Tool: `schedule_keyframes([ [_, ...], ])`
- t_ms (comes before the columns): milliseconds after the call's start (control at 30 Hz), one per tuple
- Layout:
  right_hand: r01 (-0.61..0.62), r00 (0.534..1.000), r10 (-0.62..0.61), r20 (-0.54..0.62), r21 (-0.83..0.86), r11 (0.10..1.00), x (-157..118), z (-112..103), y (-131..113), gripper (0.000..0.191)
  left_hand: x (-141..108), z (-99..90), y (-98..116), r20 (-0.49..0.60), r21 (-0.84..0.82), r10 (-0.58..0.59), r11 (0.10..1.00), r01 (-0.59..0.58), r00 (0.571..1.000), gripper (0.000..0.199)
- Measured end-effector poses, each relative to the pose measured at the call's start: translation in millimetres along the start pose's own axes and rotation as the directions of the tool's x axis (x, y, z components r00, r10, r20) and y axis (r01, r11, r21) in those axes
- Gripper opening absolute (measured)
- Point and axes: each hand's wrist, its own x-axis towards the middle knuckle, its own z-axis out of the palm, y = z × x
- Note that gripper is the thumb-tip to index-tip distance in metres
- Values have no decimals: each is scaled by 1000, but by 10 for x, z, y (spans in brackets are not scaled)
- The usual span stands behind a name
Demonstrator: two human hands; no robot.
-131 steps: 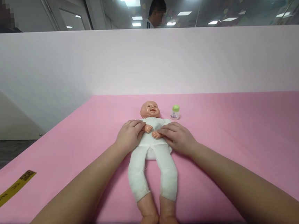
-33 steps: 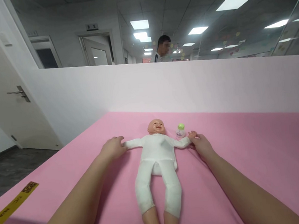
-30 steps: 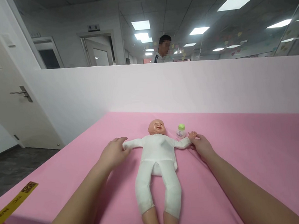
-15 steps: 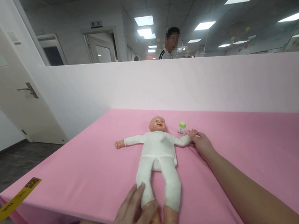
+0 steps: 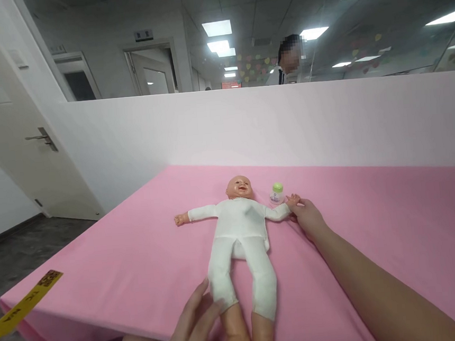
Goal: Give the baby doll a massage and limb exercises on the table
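Observation:
A baby doll (image 5: 240, 220) in a white cloth body lies on its back with its arms spread and its bare feet toward me. My right hand (image 5: 309, 219) pinches the doll's hand on the right side; my fingertips are partly hidden behind it. Close to that doll hand stands a small clear bottle (image 5: 276, 194) with a green cap. My left hand (image 5: 195, 322) is beside the doll's lower leg on the left, its fingers apart and one fingertip at the edge of the trouser leg. Whether that fingertip presses on the leg I cannot tell.
A pink cloth (image 5: 132, 263) covers the table, and a white wall (image 5: 287, 128) rises behind it. Above it, a window shows a person (image 5: 287, 62) beyond. A door (image 5: 27, 119) stands at left. A yellow strip (image 5: 24, 307) juts in at lower left.
My left hand has drawn back from the doll's lower leg, so more of the shin and foot shows. My right hand keeps its hold. The person behind the glass has moved right.

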Motion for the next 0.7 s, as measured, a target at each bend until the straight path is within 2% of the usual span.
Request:
schedule_keyframes([
  [100,0,1000,0,6,-3,1000,14,-2,15,53,12,43,29,58,139,110,983,-117,992,67],
  [200,12,1000,-11,8,-27,1000,24,-10,28,55,83,62,58,87,232,171,954,-187,981,72],
  [300,17,1000,-17,12,-39,999,23,-13,26,54,167,85,74,84,223,212,948,-226,974,66],
  [400,22,1000,-22,20,-36,999,18,-7,20,52,182,112,56,30,137,184,973,-186,983,60],
  [467,17,1000,-16,18,-32,999,18,-1,20,52,152,108,29,-16,17,83,996,-83,996,62],
  [533,14,1000,-14,5,-27,1000,21,7,23,54,122,66,5,-57,-162,-119,981,108,991,65],
  [567,14,1000,-14,-1,-25,1000,23,11,26,55,120,30,-3,-62,-270,-249,936,224,966,68],
  [600,14,1000,-14,-9,-24,1000,23,15,28,56,130,-14,-5,-56,-381,-386,861,337,921,70],
  [633,13,1000,-13,-16,-22,1000,23,21,29,56,155,-65,-1,-44,-493,-516,756,430,856,73],
  [700,4,1000,-5,-27,-5,1000,16,32,28,56,246,-177,27,17,-706,-709,491,511,705,78],
])
